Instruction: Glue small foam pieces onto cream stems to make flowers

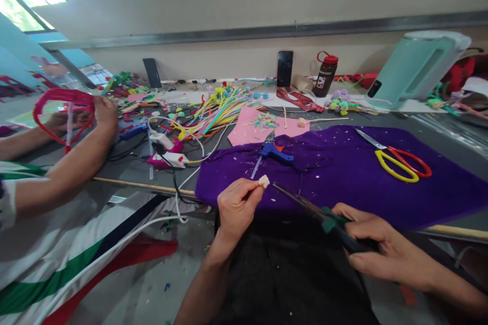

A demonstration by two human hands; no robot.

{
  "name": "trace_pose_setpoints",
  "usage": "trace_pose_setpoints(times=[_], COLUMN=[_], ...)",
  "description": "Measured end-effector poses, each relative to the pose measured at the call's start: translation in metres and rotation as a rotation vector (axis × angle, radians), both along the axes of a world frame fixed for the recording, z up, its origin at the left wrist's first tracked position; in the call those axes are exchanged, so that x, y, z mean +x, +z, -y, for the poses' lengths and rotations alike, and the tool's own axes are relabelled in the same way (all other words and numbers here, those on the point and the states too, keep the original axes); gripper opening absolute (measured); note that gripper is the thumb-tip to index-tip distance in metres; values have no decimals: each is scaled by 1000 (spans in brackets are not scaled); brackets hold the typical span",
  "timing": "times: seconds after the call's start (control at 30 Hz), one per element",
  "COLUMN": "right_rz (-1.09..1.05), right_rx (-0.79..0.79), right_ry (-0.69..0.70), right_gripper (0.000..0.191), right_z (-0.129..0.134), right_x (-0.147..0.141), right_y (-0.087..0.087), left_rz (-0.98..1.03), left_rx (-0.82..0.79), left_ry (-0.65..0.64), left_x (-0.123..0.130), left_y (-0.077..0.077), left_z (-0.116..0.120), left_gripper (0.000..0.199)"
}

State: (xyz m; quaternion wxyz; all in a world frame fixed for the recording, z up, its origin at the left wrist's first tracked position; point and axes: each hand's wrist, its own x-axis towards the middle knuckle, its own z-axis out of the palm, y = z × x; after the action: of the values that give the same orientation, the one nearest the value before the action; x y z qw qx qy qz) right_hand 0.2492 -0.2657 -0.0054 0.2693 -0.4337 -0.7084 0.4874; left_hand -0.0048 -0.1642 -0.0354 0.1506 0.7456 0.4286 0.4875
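My left hand (238, 210) pinches a small cream-coloured fluffy piece (263, 181) between thumb and fingertips, just above the near edge of a purple cloth (343, 177). My right hand (385, 244) is closed around the dark green and black handles of a pair of scissors (305, 204). The blades point left, and their tips are close to the fluffy piece but apart from it. Beyond my left hand lies a blue glue gun (274, 151) with a clear glue stick in its rear. Large scissors (400, 162) with red and yellow handles rest on the cloth at the right.
A pink sheet (244, 129) carries small pale clippings (266, 121). Behind it lie many coloured pipe cleaners (217, 114), a phone (284, 68) and a bottle (327, 75). White plugs and cords (175, 159) lie left. Another person's hands (104, 111) hold a red loop frame (49, 94).
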Motion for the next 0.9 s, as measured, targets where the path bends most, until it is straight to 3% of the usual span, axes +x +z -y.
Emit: trace_pose_setpoints(times=[0.3,0.4,0.63,0.9], right_rz=[32,54,77,85], right_rx=[38,47,76,80], right_ry=[7,12,-7,-20], right_gripper=[22,20,19,13], right_z=[0,1,-1,0], right_x=[-1,-1,-1,-3], right_y=[1,1,-3,-1], left_rz=[10,-28,-240,-293], left_rx=[-94,12,382,455], left_ry=[-124,-120,26,50], left_x=[-1,-2,0,2], left_y=[-1,-4,-6,-5], left_z=[2,1,2,2], left_gripper=[8,8,20,19])
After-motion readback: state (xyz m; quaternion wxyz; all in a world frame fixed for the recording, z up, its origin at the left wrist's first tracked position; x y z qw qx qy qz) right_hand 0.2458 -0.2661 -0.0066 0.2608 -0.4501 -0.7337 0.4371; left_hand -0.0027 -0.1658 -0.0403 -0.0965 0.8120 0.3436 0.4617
